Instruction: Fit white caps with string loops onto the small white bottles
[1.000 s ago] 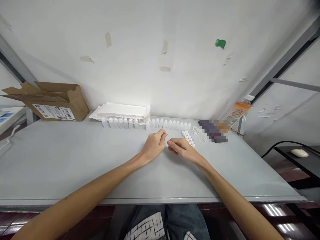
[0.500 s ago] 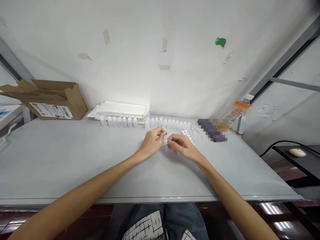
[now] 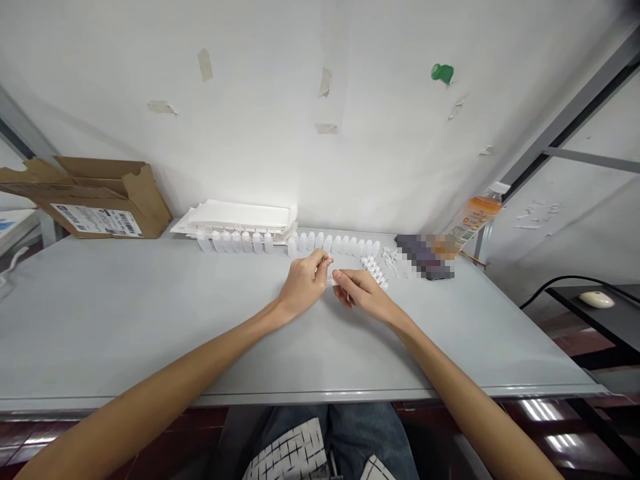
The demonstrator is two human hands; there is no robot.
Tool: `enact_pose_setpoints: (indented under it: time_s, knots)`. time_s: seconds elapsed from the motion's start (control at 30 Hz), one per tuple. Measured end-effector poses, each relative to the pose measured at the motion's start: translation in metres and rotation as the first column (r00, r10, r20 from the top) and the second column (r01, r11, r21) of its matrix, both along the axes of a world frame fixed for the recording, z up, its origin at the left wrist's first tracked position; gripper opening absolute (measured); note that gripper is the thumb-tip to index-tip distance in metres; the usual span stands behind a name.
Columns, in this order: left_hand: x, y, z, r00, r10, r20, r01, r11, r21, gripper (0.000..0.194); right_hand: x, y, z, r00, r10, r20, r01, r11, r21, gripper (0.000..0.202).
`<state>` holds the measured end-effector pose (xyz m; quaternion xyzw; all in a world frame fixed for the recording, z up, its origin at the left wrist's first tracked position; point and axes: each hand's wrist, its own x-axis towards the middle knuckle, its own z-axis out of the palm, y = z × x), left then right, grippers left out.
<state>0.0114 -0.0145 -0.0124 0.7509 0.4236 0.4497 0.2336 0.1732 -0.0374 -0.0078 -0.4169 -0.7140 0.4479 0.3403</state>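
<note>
My left hand (image 3: 304, 283) is closed, its thumb and fingers pinched around a small translucent plastic bottle (image 3: 331, 281) that is mostly hidden. My right hand (image 3: 361, 290) meets it from the other side, thumb and forefinger pressed against the bottle's end; any cap there is too small to make out. Just behind both hands runs a row of similar translucent bottles (image 3: 345, 245) standing upright. Another row of such bottles (image 3: 235, 242), with thin tips, stands farther left. Several small white caps (image 3: 374, 270) lie beside my right hand.
Stacked white sheets (image 3: 240, 215) lie against the wall. An opened cardboard box (image 3: 107, 200) occupies the back left of the grey table (image 3: 150, 313). On the right are loose white bits (image 3: 391, 260), a dark blurred object (image 3: 420, 257) and a tilted orange drink bottle (image 3: 473, 220).
The camera view has shifted slightly. Both hands stay together at the small bottle, with the right thumb and fingers moved a little; less of the bottle shows between them.
</note>
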Motion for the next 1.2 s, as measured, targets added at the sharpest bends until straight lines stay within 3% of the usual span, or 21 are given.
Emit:
enact_pose_setpoints:
  time_s: [0.2, 0.3, 0.5, 0.63, 0.77, 0.93, 1.07, 1.2]
  knots:
    - [0.0, -0.002, 0.008, 0.992, -0.044, 0.118, 0.067, 0.979, -0.191, 0.019, 0.001, -0.004, 0.006, 1.0, -0.015, 0.025, 0.012, 0.991, 0.137, 0.037]
    - [-0.001, -0.002, 0.004, 0.995, -0.035, 0.088, 0.047, 0.989, -0.139, 0.019, -0.001, -0.005, 0.003, 0.998, -0.023, 0.052, 0.015, 0.988, 0.156, 0.042]
    - [-0.002, 0.001, -0.005, 0.999, -0.011, -0.05, 0.015, 0.997, 0.081, 0.017, -0.007, -0.004, -0.006, 0.998, -0.062, 0.011, 0.061, 0.996, 0.06, 0.05]
    - [-0.002, 0.002, 0.0, 0.999, -0.026, 0.023, 0.026, 1.0, 0.006, 0.017, -0.005, -0.004, -0.003, 0.997, -0.081, -0.001, 0.081, 0.994, 0.07, 0.052]
    - [-0.002, 0.001, 0.007, 0.996, -0.046, 0.082, 0.055, 0.992, -0.115, 0.018, -0.004, -0.005, 0.002, 0.997, -0.071, -0.034, 0.074, 0.989, 0.127, 0.038]
    - [-0.001, -0.001, 0.004, 0.999, -0.034, 0.036, 0.037, 0.996, -0.082, 0.019, -0.006, -0.005, -0.001, 0.994, -0.079, 0.069, 0.062, 0.973, 0.224, 0.042]
    - [0.0, 0.0, -0.002, 1.0, -0.014, -0.016, 0.014, 1.0, -0.005, 0.019, -0.009, -0.003, -0.004, 0.992, -0.093, 0.08, 0.08, 0.984, 0.161, 0.047]
    - [0.0, 0.0, 0.001, 0.998, -0.051, 0.034, 0.053, 0.996, -0.074, 0.019, -0.009, 0.0, -0.006, 0.996, -0.084, -0.007, 0.085, 0.995, 0.059, 0.054]
